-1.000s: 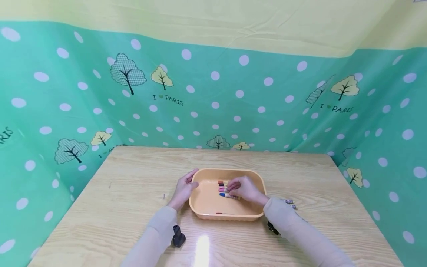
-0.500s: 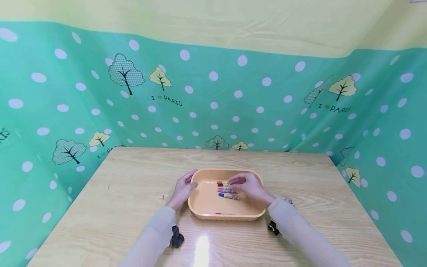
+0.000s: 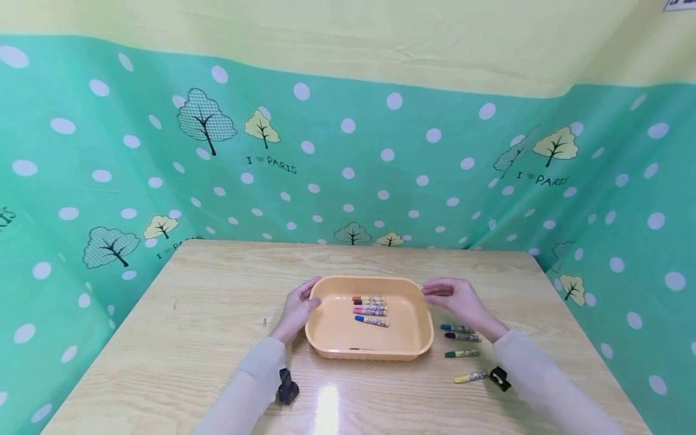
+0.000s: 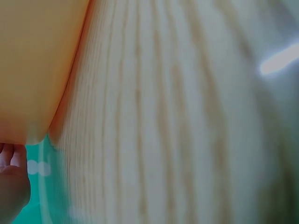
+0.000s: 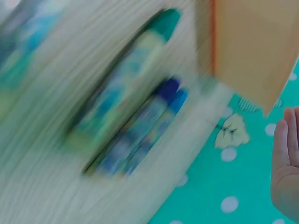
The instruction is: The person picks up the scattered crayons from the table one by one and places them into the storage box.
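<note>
Touching the left hand point(image 3: 296, 310) is a tray point(image 3: 334, 331).

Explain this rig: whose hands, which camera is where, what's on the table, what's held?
No robot: it's a person working bare-handed. The wide view comes from a head camera; the two close ones from cameras worn on each wrist. The left hand grips the left rim of a peach tray. The right hand is by its far right corner, with nothing visible in it. Crayons lie in the tray; to its right on the wooden table lie four more crayons: blue, purple, green and yellow.
</note>
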